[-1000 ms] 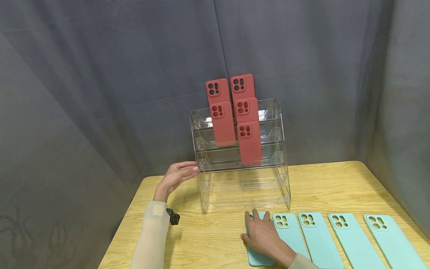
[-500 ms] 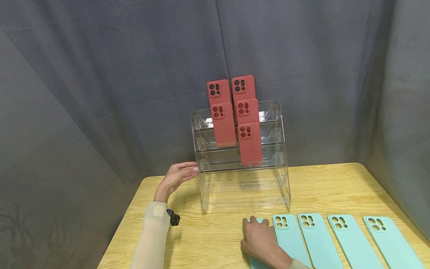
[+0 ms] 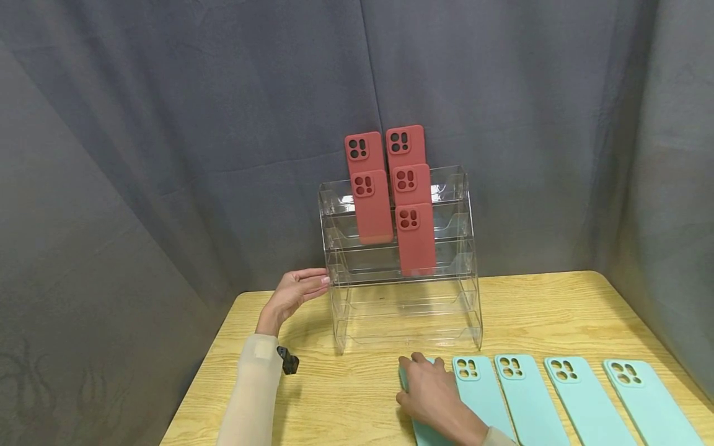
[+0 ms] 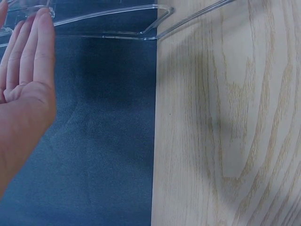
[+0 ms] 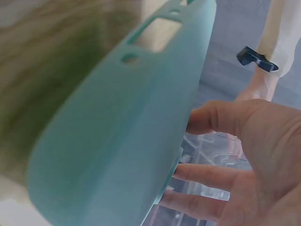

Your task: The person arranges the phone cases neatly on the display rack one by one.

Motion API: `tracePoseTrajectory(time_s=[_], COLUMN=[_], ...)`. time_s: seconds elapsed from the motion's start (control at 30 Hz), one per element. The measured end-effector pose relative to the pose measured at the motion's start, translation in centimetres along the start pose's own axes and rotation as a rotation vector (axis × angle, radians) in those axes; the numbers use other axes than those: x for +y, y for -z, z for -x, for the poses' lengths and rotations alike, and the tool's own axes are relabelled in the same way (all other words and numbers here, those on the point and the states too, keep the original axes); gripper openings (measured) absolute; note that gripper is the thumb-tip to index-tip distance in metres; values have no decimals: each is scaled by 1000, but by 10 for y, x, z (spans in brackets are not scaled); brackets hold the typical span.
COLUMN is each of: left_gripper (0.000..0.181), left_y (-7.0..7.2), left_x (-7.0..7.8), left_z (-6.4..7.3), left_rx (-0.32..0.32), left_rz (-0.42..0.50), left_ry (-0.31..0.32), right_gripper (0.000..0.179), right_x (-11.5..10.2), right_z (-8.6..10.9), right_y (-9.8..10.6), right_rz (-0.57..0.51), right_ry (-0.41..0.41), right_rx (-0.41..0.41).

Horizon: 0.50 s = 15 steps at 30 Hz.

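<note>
My right hand (image 3: 435, 396) grips the leftmost turquoise phone case (image 3: 426, 433) at the front of the table, covering much of it in the head view. In the right wrist view the case (image 5: 122, 127) stands tilted, bottom edge with its port cutouts toward the camera, thumb and fingers at its side. With straight fingers, my left hand (image 3: 291, 294) touches the left side of a clear tiered rack (image 3: 362, 277). Several red phone cases, one of them low on the right (image 3: 416, 248), lean in the rack's upper tiers in two columns.
Several more turquoise cases lie in a row to the right, the nearest (image 3: 485, 399) close beside my right hand and the farthest (image 3: 652, 396) near the table's right side. Grey curtains (image 3: 223, 124) hang behind the wooden table (image 3: 346, 396) and along both sides.
My right hand's spread fingers have curled around the leftmost turquoise case. The case's top end has shifted slightly left and tilted. The left hand stays at the rack.
</note>
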<state>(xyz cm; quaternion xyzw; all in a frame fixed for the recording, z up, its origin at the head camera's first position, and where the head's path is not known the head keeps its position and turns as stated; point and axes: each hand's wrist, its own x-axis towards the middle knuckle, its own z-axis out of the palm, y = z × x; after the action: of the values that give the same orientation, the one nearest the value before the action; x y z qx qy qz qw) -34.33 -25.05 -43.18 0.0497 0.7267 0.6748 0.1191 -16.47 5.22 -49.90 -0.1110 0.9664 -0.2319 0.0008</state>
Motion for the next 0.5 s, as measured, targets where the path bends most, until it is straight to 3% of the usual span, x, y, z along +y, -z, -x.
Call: tracePoseTrajectory(time_s=[0.2,0.5], left_gripper=[50,52], left_y=[0,0], left_x=[0,-2], left_z=[-1,-1], left_rx=[-5,-12], left_rz=[11,9], left_ry=[2,-4], right_gripper=[57,55], right_x=[-8,-21], right_z=[0,-10], right_y=[13,40], right_rz=[-10,-13], right_ry=[73,89], right_rx=[93,225])
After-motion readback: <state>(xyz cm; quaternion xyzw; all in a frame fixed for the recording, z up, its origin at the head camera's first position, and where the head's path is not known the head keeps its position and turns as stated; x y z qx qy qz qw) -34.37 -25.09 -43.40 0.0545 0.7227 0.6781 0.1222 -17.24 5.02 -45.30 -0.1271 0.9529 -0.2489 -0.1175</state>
